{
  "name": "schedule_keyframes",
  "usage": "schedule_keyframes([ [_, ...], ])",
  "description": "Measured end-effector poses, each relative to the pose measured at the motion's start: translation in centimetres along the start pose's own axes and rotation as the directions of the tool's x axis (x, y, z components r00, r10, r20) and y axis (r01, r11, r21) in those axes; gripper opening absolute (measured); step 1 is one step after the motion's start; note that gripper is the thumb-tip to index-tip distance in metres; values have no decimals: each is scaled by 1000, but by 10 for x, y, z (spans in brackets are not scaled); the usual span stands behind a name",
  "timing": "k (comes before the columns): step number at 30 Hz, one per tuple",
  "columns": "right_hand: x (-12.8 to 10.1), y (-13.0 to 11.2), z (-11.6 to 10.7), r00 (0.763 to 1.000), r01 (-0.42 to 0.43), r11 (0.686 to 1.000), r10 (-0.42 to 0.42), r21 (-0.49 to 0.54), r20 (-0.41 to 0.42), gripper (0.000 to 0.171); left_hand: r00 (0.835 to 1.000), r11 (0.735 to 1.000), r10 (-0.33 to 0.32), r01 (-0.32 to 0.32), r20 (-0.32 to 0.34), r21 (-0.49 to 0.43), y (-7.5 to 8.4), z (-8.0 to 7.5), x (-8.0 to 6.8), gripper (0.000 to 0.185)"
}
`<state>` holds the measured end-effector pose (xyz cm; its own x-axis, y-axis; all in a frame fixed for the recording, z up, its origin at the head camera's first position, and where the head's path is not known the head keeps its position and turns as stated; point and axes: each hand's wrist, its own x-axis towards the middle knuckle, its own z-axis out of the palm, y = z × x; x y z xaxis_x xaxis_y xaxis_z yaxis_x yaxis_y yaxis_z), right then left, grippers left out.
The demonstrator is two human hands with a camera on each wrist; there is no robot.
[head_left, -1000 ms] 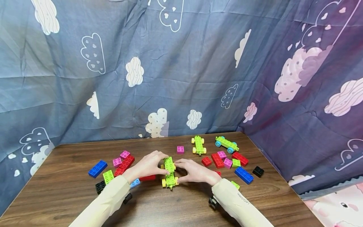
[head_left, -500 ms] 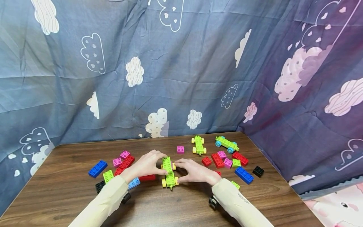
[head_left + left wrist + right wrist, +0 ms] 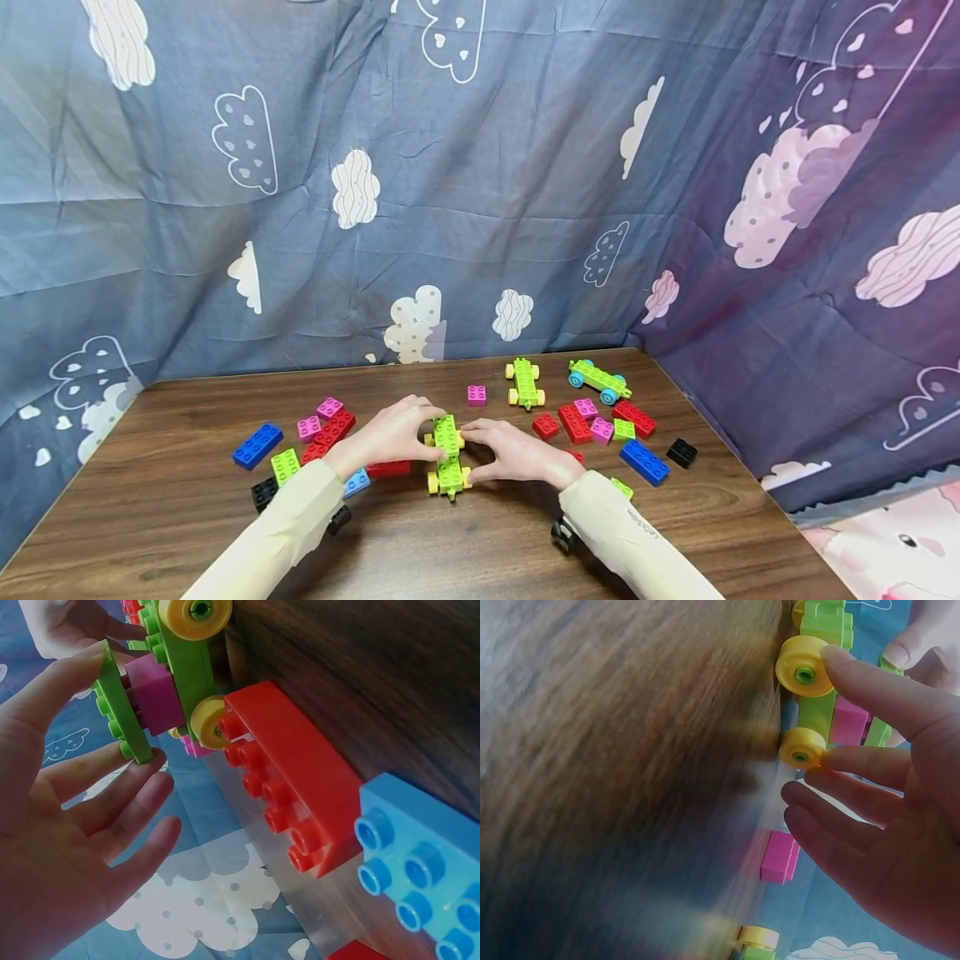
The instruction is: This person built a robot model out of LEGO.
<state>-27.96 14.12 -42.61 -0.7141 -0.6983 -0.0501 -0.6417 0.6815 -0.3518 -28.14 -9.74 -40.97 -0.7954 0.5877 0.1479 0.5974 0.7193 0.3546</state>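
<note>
Between thumb and fingers, my left hand (image 3: 393, 435) pinches the ends of a light green brick (image 3: 124, 712). Directly beneath that brick is a pink brick (image 3: 154, 694), standing on a green toy car base (image 3: 450, 477) with yellow wheels. A narrow gap with the pink studs in it shows between the two bricks in the left wrist view. My right hand (image 3: 517, 454) holds the car base at its side, thumb on one yellow wheel (image 3: 805, 667) and index finger at the other wheel (image 3: 802, 748). Its remaining fingers are extended.
Left of the car lie a red brick (image 3: 292, 776), a light blue brick (image 3: 424, 859) and several others. Behind are a pink brick (image 3: 477, 396), a yellow-wheeled base (image 3: 527, 383) and a blue-wheeled base (image 3: 600, 381). More bricks, including a blue one (image 3: 644, 462), lie at right.
The green brick in my left hand shifted slightly left, exposing the pink brick, then came back right over it. My right hand has stayed in place on the car base.
</note>
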Motion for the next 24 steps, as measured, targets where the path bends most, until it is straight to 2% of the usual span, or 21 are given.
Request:
schedule_keyframes([
  [7, 0, 0, -1, 1000, 5, 1000, -5, -4, -7, 66, 1000, 1000, 6, -6, -1, 8, 0, 0, 3, 58],
  [24, 2, 1, 2, 1000, 11, 1000, -11, -3, -9, 66, 999, 1000, -26, 26, 28, 14, 1, -2, 5, 60],
])
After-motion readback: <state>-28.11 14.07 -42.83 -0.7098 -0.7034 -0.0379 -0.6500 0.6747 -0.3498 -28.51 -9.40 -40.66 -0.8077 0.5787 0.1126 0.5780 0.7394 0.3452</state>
